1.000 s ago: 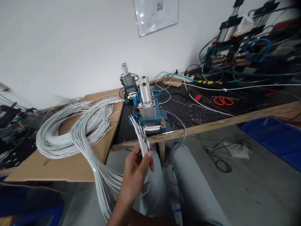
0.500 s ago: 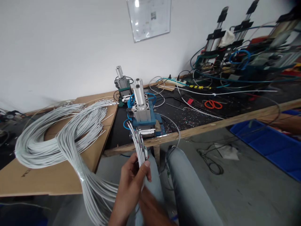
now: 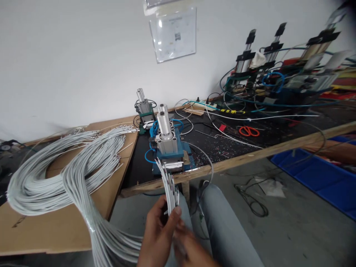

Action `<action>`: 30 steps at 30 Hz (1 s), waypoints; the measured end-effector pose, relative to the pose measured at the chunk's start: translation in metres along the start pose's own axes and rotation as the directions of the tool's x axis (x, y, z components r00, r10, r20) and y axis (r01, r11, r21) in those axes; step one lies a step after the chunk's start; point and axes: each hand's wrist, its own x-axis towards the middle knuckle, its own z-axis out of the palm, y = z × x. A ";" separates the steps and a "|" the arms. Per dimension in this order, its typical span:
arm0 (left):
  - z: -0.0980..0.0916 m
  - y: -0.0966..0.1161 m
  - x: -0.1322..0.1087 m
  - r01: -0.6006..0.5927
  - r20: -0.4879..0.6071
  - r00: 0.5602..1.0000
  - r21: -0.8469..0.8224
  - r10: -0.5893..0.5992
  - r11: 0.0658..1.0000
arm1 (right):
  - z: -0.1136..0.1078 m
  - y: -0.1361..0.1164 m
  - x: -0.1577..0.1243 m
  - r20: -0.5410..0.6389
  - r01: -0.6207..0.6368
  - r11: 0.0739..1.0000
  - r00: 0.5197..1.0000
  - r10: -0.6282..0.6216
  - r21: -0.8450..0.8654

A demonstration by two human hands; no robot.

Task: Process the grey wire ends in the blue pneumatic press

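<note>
My left hand (image 3: 158, 231) is closed round the end of a bunch of light grey cables (image 3: 168, 181), thumb on top, cut ends pointing up and away. My right hand (image 3: 189, 243) is close against it at the lower right, blurred and partly hidden, so its fingers cannot be read. The long part of the bunch, a thick hank of cables (image 3: 80, 193), runs left onto the cardboard and is bound with clear tape (image 3: 91, 224). Just beyond the cable ends stands a small blue pneumatic machine (image 3: 168, 142) with a silver cylinder.
More coiled cable (image 3: 30, 189) lies on a cardboard sheet (image 3: 63, 233) at left. A second machine (image 3: 144, 109) stands behind. Orange-handled scissors (image 3: 249, 131), loose wires and scraps lie on the black bench (image 3: 225, 148). Larger machines (image 3: 250, 70) stand at right; a blue bin (image 3: 314, 178) is below.
The view has tilted up a little, so the scene sits lower. My right hand has come up beside my left hand, which still holds the cable bunch.
</note>
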 end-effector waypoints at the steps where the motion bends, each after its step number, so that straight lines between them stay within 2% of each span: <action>1: 0.001 -0.001 0.000 -0.009 -0.016 1.000 -0.018 0.008 1.000 | -0.014 0.000 0.012 -0.099 -0.037 0.996 0.994 0.045 0.086; 4: 0.003 -0.001 0.000 -0.032 0.039 0.999 -0.029 0.033 0.999 | -0.052 -0.019 0.038 -0.222 -0.048 0.921 0.964 0.144 0.386; 7: 0.001 -0.004 0.002 -0.025 0.142 0.990 -0.017 0.027 1.000 | -0.067 -0.046 0.052 -0.256 -0.036 0.893 0.952 0.167 0.449; 11: 0.000 -0.006 0.004 -0.056 0.149 0.987 0.008 0.055 0.998 | -0.058 -0.055 0.058 -0.332 -0.041 0.900 0.921 0.203 0.434; 14: 0.003 0.000 0.003 -0.083 0.013 0.997 0.061 0.082 0.995 | -0.051 -0.048 0.058 -0.420 -0.038 0.890 0.872 0.252 0.454; 16: 0.006 0.005 0.004 -0.106 -0.043 0.993 0.081 0.110 0.991 | -0.050 -0.045 0.056 -0.437 -0.049 0.875 0.852 0.289 0.482; 17: 0.008 0.006 0.004 -0.113 -0.044 0.992 0.081 0.117 0.990 | -0.051 -0.045 0.056 -0.434 -0.055 0.865 0.848 0.304 0.499; 23: 0.012 0.002 0.005 -0.057 0.120 0.991 -0.020 0.059 0.998 | -0.052 -0.048 0.058 -0.444 -0.057 0.833 0.825 0.350 0.550; 27: 0.010 -0.003 0.007 -0.034 0.142 0.989 -0.072 0.044 0.997 | -0.046 -0.042 0.061 -0.389 -0.073 0.765 0.828 0.404 0.640; 30: 0.010 -0.004 0.008 -0.045 0.117 0.992 -0.049 0.050 0.998 | -0.042 -0.038 0.062 -0.384 -0.056 0.718 0.814 0.435 0.694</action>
